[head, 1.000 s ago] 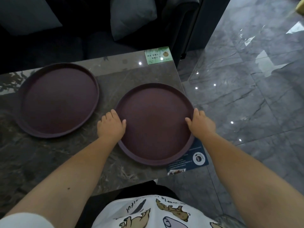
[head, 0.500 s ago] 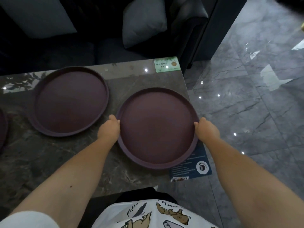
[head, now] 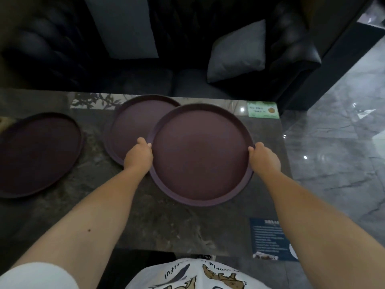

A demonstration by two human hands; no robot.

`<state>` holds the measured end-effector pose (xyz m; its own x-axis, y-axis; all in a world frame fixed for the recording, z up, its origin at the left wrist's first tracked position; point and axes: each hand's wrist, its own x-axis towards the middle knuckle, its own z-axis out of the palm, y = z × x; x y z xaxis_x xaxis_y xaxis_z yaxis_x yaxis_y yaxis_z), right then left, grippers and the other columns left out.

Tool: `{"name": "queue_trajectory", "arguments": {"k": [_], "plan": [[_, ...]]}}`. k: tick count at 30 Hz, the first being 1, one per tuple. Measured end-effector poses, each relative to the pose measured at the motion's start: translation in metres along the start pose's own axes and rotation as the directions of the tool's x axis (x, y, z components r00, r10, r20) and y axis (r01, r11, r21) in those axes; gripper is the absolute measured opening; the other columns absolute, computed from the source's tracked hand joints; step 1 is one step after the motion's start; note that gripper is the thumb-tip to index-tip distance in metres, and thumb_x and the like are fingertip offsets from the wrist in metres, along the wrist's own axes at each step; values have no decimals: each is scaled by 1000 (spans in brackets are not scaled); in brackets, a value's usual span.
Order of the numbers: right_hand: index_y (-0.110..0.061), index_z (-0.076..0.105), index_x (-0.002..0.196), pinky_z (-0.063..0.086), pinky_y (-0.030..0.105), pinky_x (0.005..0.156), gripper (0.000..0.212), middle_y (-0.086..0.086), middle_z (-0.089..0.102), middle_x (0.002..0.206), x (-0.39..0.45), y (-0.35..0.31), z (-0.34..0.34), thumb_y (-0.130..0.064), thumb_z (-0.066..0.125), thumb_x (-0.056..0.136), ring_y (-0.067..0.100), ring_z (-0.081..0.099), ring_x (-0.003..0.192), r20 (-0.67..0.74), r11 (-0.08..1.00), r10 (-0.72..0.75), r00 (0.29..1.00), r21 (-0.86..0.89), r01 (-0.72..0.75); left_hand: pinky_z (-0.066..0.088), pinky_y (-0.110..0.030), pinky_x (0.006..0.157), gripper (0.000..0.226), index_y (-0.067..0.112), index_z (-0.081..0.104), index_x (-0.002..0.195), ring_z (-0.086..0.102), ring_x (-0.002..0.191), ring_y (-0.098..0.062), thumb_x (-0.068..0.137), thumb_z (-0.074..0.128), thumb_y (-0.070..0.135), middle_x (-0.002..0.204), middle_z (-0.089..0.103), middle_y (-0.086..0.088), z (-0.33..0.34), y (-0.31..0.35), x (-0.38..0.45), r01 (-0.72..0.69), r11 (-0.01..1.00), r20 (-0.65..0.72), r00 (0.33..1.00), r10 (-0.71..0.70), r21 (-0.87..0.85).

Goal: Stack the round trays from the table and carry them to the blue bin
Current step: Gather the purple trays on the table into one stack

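Both hands hold one round dark-purple tray [head: 200,155] above the dark marble table [head: 170,226]. My left hand [head: 139,156] grips its left rim and my right hand [head: 264,159] grips its right rim. The held tray overlaps the right part of a second purple tray [head: 133,126], which lies flat on the table behind it. A third purple tray [head: 37,153] lies flat at the table's left side, cut off by the frame edge. The blue bin is not in view.
A green label [head: 263,109] is stuck at the table's far right corner and a blue label [head: 270,238] at its near right corner. A black sofa with a grey cushion [head: 237,53] stands behind the table. Glossy grey floor tiles [head: 337,153] lie to the right.
Both hands have closed on the right tray's rims, lifted it and carried it left, so it now overlaps the middle tray. The view has shifted, bringing a third tray into sight.
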<state>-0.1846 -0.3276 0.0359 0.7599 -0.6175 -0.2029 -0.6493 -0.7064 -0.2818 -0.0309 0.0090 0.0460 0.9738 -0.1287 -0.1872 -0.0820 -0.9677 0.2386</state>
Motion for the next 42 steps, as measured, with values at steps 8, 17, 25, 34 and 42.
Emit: {"name": "queue_trajectory", "arguments": {"k": [8, 17, 25, 34, 42], "plan": [[-8, 45, 97, 37, 40, 63, 30, 23, 63, 98, 17, -105, 40, -37, 34, 98, 42, 59, 86, -16, 1000, -11, 1000, -14, 11, 38, -43, 62, 31, -2, 39, 105, 61, 90, -45, 101, 31, 28, 98, 63, -30, -17, -86, 63, 5, 1000, -39, 999, -4, 12], [-10, 48, 101, 39, 40, 65, 34, 22, 64, 98, 44, -186, 85, -43, 41, 95, 41, 59, 88, -84, 977, 128, 988, 181, -111, 40, -41, 65, 44, 4, 43, 102, 58, 91, -41, 95, 43, 47, 100, 62, -23, -23, -144, 146, 69, 987, 24, 998, -66, -143], [-13, 50, 103, 39, 37, 62, 45, 16, 65, 98, 68, -201, 109, -56, 50, 88, 38, 60, 89, -75, 978, 145, 987, 165, -131, 38, -37, 56, 51, 8, 44, 105, 49, 71, -28, 90, 49, 57, 90, 58, -12, -8, -155, 185, 114, 987, 58, 992, -108, -114], [-14, 51, 110, 41, 38, 65, 49, 14, 66, 102, 81, -209, 121, -57, 51, 87, 38, 60, 92, -64, 972, 170, 983, 176, -157, 28, -32, 45, 47, 10, 38, 93, 50, 64, -30, 91, 43, 57, 76, 52, -8, -7, -154, 196, 63, 997, -34, 998, -61, 53], [-13, 51, 111, 41, 38, 63, 48, 14, 66, 101, 80, -218, 127, -56, 48, 89, 37, 60, 90, -91, 985, 153, 984, 99, -144, 34, -34, 48, 42, 6, 42, 95, 58, 65, -36, 94, 41, 48, 82, 63, -20, -6, -165, 205, -39, 980, -69, 996, 54, 196]]}}
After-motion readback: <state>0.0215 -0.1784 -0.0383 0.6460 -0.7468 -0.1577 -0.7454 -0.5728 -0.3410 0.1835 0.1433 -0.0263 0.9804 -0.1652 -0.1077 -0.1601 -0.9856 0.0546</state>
